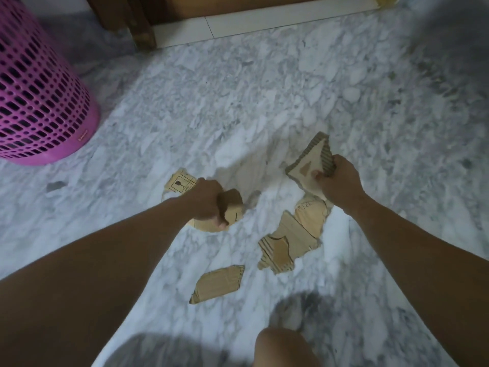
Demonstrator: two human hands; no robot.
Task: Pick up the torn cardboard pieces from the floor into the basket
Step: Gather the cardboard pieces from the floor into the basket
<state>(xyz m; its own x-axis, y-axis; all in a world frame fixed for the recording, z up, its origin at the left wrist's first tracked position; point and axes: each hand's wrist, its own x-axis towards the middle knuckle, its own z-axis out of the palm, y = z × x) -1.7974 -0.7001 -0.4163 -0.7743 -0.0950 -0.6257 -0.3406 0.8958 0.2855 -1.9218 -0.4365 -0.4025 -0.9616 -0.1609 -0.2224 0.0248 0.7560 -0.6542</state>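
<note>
Your left hand (207,201) is curled tight around a brown cardboard scrap (232,207), low over the marble floor (238,102). Your right hand (340,178) pinches a pale triangular piece (311,162) by its edge, thumb on its face, lifted clear of the floor. At 11 o'clock from your left hand a printed piece (180,184) lies flat, partly hidden by that hand. At 6 o'clock from your right hand three overlapping pieces (293,237) lie in a cluster, and a single flat piece (218,284) sits apart from them at about 8 o'clock. The pink basket (39,102) stands at 10 o'clock, well apart from both hands. Your knee (284,348) shows at 6 o'clock.
</note>
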